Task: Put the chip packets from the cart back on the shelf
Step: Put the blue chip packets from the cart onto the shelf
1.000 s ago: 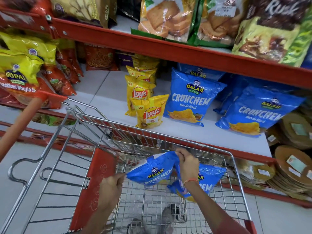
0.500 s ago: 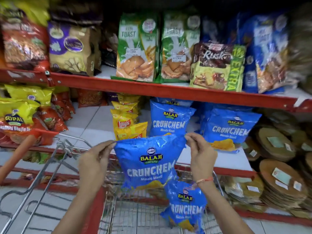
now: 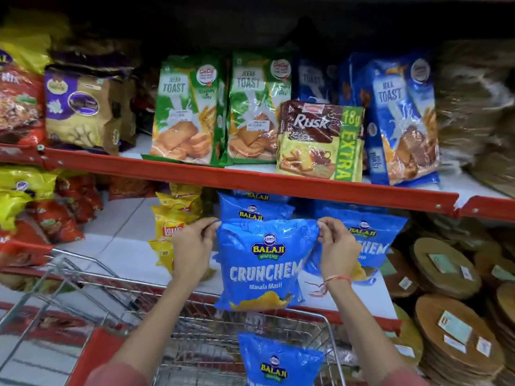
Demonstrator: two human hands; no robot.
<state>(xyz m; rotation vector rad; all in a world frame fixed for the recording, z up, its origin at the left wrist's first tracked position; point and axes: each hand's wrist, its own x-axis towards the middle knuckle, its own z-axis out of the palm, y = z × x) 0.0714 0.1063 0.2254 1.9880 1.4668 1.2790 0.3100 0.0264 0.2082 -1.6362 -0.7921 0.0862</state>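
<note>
- Head view: two bare hands hold up one blue Balaji Crunchem packet (image 3: 262,263) by its top corners.
- The left hand (image 3: 192,246) pinches the top left corner. The thumb and fingers (image 3: 210,222) are shut tight on the thin top edge of the bag.
- The right hand (image 3: 338,246) pinches the top right corner the same way, with its fingertips (image 3: 323,225) closed on the edge. A thin orange thread (image 3: 334,280) goes around that wrist.
- The bag hangs down flat between the two hands, with its front facing the camera. All of the bag but its top edge is below the fingers.
- The held bag is up in the air, in front of the white lower shelf (image 3: 125,246) and above the wire cart (image 3: 195,330). Its bottom edge is near the red front lip of that shelf.
- Behind it, more blue Crunchem packets (image 3: 370,235) stand on the lower shelf, and one peeks out just above the held bag.
- Yellow Lay's packets (image 3: 172,218) stand on the shelf just left of the left hand.
- Another blue Balaji packet (image 3: 278,360) is lower down, in the cart.
- On the upper red shelf (image 3: 250,182) stand green Jeera Toast packs (image 3: 186,112), a Rusk pack (image 3: 317,140) and a blue Milk Toast pack (image 3: 398,115).
- Round brown stacks with labels (image 3: 451,330) sit at the right.
</note>
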